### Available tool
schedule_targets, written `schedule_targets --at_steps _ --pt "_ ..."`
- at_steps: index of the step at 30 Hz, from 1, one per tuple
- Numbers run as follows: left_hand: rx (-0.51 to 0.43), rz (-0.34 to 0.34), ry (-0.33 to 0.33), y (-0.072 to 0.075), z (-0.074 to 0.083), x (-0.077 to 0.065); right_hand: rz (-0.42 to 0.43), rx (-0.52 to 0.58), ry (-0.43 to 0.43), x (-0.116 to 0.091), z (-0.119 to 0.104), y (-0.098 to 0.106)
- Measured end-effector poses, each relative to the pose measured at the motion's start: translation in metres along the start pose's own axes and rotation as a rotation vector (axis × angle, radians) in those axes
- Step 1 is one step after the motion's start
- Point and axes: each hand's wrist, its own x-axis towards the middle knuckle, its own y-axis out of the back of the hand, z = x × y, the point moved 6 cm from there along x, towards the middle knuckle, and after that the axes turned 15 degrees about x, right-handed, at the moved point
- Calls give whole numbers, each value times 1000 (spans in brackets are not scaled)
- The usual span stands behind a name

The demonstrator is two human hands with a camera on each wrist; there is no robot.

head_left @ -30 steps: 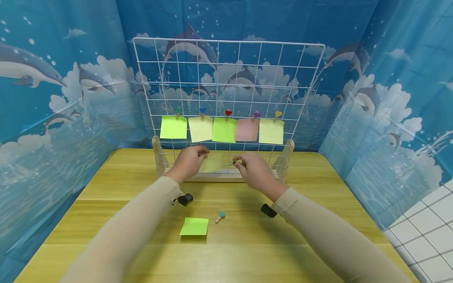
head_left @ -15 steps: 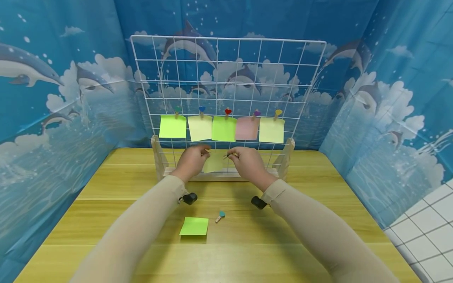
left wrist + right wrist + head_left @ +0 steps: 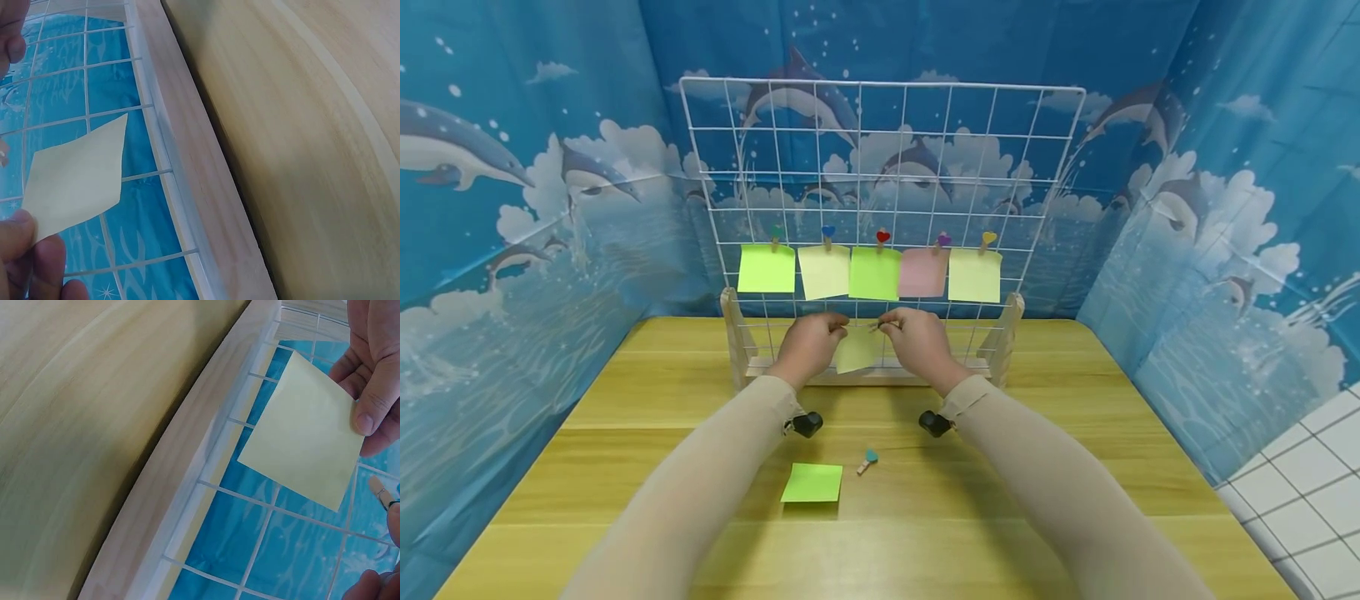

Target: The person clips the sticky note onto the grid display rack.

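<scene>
Between thumb and fingers, my left hand [image 3: 808,343] pinches a pale yellow sticky note [image 3: 855,350] by its upper left corner, in front of the lower part of a white wire grid [image 3: 904,179]. My right hand [image 3: 919,342] holds a small wooden clothespin [image 3: 380,490], whose tip points toward the note's upper right in the head view. In the right wrist view the clothespin is apart from the note. Higher on the grid, several notes hang in a row, among them a pink note [image 3: 922,273], each under a clothespin with a coloured heart.
A green sticky note [image 3: 813,483] lies on the wooden table [image 3: 970,533], with a blue-heart clothespin [image 3: 867,462] to its right. The grid stands in a wooden base [image 3: 1012,337]. Dolphin-printed curtains [image 3: 572,242] enclose the back and sides.
My right hand has moved left with the clothespin, closer to the pale yellow note. My left hand has shifted slightly right with the note. The things on the table have stayed put.
</scene>
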Motion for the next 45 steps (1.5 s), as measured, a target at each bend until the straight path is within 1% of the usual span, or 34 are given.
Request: schedule_targets --at_steps 5,8,14,21,27,40,45 --pt "4 9 13 -1 -1 0 24 6 -3 4 3 -3" --pt "13 15 17 -1 -2 0 22 17 -8 5 4 -5" --pt "76 29 -1 -2 0 1 22 28 -7 7 4 -8" --pt "124 59 -9 -2 1 1 7 -2 -2 9 1 -15" --pt "136 86 -9 -2 2 1 4 -10 -16 11 2 -16" --pt "144 114 -26 -1 4 -2 -4 -32 -2 14 3 -20" --pt "143 122 -22 -1 4 -2 -6 -31 2 14 3 -21"
